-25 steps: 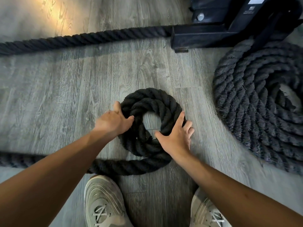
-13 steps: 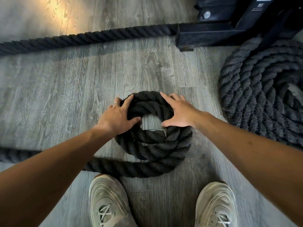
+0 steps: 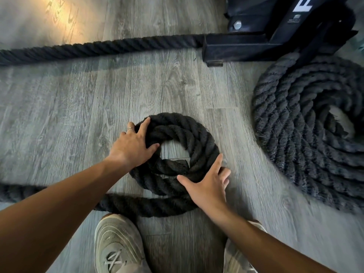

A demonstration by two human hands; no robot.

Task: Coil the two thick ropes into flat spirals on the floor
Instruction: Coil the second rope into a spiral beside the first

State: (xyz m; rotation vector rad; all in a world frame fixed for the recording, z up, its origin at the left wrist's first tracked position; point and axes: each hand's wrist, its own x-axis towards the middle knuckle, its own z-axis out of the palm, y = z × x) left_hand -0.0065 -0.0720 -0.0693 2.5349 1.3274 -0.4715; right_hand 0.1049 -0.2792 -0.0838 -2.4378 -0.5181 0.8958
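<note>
The left hand (image 3: 132,147) lies flat, fingers spread, on the upper-left arc of the small black twisted-rope coil (image 3: 199,142) on the grey wood-plank floor (image 3: 59,119); the right hand (image 3: 207,189), fingers apart, presses its lower-right edge. Well beyond the right fingertips lies the large coiled grey rope spiral (image 3: 291,138).

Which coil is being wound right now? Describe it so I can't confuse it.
On the grey wood-plank floor, just ahead of the beige sneakers, lies the small black rope coil. Unlike the big grey finished coil beside it, both hands rest on it.
</note>
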